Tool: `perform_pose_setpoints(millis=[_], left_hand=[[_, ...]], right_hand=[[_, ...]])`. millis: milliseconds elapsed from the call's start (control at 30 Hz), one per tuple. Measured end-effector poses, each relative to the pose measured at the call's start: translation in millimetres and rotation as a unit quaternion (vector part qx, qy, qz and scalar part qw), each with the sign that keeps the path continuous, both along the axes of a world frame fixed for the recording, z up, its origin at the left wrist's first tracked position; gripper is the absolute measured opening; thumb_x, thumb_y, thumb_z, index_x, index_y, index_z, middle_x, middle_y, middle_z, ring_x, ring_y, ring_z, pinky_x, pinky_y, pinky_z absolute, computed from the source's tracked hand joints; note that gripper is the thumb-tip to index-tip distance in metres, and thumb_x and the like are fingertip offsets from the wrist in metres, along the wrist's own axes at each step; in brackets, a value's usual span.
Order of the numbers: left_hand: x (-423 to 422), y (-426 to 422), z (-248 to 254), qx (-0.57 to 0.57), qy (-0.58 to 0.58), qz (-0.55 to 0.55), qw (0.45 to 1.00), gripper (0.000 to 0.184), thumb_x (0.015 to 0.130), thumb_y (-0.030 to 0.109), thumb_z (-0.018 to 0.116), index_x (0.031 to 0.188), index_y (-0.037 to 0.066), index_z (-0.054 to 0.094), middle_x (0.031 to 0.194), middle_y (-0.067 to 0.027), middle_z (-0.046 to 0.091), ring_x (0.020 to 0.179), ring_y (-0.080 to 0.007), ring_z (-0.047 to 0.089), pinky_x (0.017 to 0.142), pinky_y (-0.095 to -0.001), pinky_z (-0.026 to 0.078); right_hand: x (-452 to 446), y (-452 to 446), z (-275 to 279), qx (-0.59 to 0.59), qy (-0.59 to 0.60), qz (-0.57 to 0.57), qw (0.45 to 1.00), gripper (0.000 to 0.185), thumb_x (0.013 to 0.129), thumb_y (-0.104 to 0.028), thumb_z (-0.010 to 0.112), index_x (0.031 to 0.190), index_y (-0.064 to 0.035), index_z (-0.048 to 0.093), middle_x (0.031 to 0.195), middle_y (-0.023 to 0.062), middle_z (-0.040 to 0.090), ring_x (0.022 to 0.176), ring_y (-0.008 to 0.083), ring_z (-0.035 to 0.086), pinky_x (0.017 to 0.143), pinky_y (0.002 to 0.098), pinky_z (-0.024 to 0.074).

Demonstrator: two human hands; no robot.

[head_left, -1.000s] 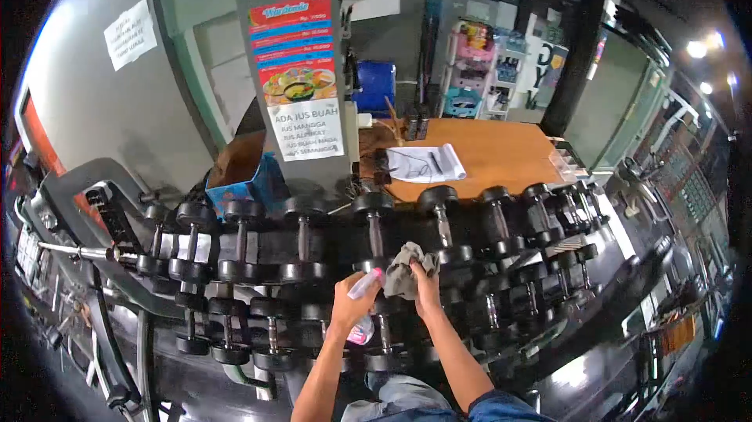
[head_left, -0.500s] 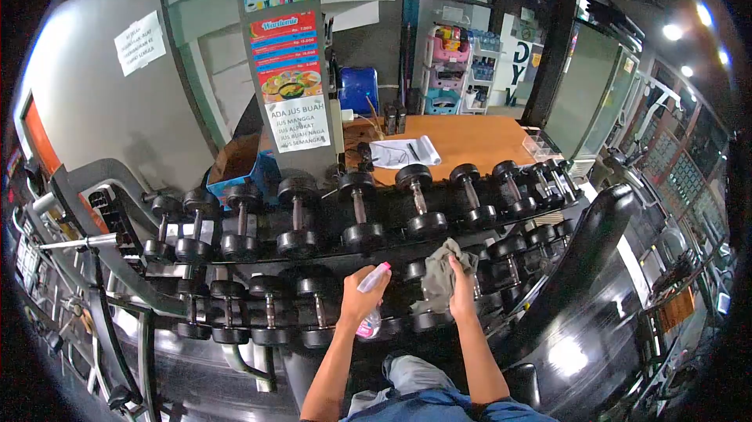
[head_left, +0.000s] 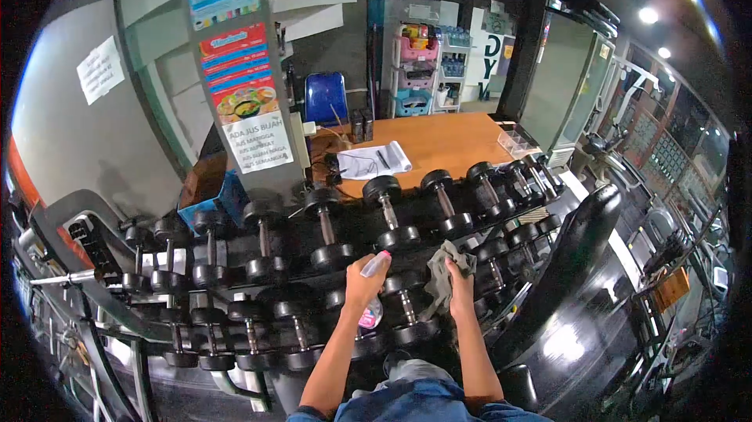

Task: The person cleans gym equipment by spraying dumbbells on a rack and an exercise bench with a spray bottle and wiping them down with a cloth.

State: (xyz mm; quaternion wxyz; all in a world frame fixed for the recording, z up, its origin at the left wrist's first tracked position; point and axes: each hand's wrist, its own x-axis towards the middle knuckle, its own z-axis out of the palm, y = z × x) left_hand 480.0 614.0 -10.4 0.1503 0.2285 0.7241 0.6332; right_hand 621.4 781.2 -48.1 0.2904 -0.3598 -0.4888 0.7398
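My left hand is wrapped round a clear spray bottle with a pink nozzle and a pink label. A grey-green cloth hangs crumpled from my right hand, whose fingers are closed on it. Both hands are held in front of the lower row of black dumbbells. Between them shows a lower-row dumbbell with a metal handle. Above, on the upper row, lies another dumbbell, apart from both hands.
A two-tier dumbbell rack spans the front. Behind it stands an orange-brown desk with paper. A padded black bench rises at the right; metal gym machines stand at both sides. A blue box sits behind the rack's left part.
The view has turned rightward, so the rack and desk sit further left and tilted. My hands keep hold of the bottle and the cloth, the cloth now in front of different dumbbells.
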Motion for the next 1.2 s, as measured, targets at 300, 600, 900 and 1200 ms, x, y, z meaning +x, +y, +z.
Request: perform_pose_setpoints(millis=[300,600,900,1200], left_hand=[[-50,63,-20,-0.074,-0.105,-0.012,0.992,0.044,0.085,0.039,0.066,0.072,-0.004,0.064,0.056,-0.0059,0.058,0.043,-0.0134,0.056,0.042,-0.0293,0.044],[-72,91,-45,-0.097,-0.130,0.015,0.987,0.048,0.084,0.041,0.067,0.068,-0.004,0.063,0.056,-0.0069,0.058,0.043,-0.0129,0.056,0.041,-0.0283,0.046],[-81,87,-89,-0.144,-0.002,0.101,0.984,0.053,0.072,0.032,0.080,0.105,-0.007,0.065,0.075,-0.0108,0.068,0.052,-0.0164,0.063,0.048,-0.0292,0.050],[-84,90,-98,-0.166,-0.077,0.118,0.976,0.068,0.067,0.035,0.087,0.111,-0.008,0.059,0.082,-0.0071,0.064,0.058,-0.0128,0.061,0.051,-0.0279,0.051]], right_hand=[[-47,30,17,0.003,-0.110,-0.006,0.994,0.081,0.071,-0.047,0.079,0.129,0.0010,0.049,0.124,0.0114,0.056,0.113,0.0240,0.053,0.097,0.0359,0.0399],[-91,63,-51,0.021,-0.143,0.052,0.988,0.064,0.078,-0.035,0.078,0.125,0.0008,0.053,0.125,0.0113,0.056,0.114,0.0217,0.053,0.094,0.0352,0.0417],[-131,58,-53,0.365,-0.094,0.086,0.922,0.040,0.076,-0.019,0.076,0.107,-0.0005,0.058,0.097,0.0178,0.064,0.086,0.0367,0.062,0.075,0.0397,0.0492],[-140,73,-73,0.372,-0.081,-0.016,0.925,0.032,0.077,-0.015,0.074,0.100,0.0006,0.058,0.091,0.0171,0.063,0.084,0.0330,0.063,0.072,0.0380,0.0478]])
